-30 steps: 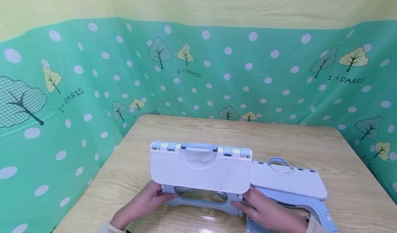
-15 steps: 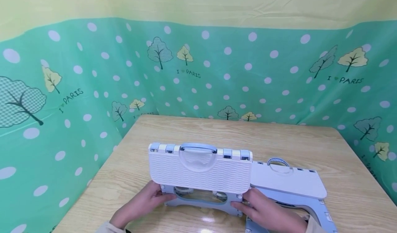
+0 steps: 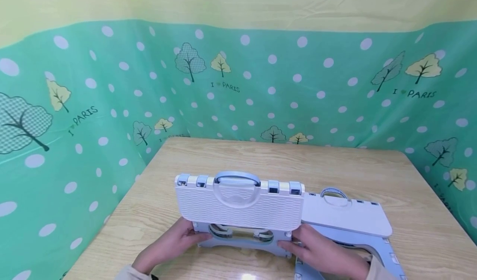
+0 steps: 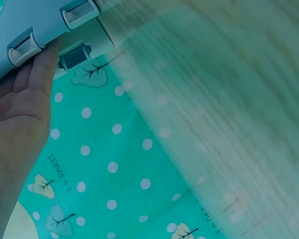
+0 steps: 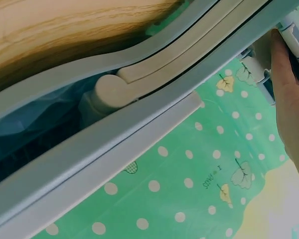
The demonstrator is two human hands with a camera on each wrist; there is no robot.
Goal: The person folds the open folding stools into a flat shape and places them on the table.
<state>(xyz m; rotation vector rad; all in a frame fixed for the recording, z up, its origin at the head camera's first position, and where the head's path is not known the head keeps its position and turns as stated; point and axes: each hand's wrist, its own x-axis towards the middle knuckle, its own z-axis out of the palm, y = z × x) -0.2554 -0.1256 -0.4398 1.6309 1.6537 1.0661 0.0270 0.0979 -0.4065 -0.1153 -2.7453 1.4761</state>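
Observation:
A folding step stool [image 3: 238,203] with a white textured top and pale blue legs stands partly folded at the front middle of the table. Its top tilts toward me, and a blue carry handle [image 3: 237,175] arches along the far edge. My left hand [image 3: 182,239] grips the left side of the near leg panel, thumb on its front face. On the opposite side my right hand [image 3: 313,247] holds the same panel, thumb also in front. Fingers of both hands are partly hidden behind it. In the left wrist view, the left fingers [image 4: 22,79] curl under the hinged blue edge.
A second white and blue folding stool [image 3: 346,216] lies close on the right, partly under my right forearm. The wooden table [image 3: 268,158] backs onto a green dotted curtain [image 3: 298,85], which also hangs along the left side.
The held stool's top has tipped slightly, its far edge spreading left and its handle rising into clearer view. Inner leg parts show more through the panel's opening. Both hands keep their places.

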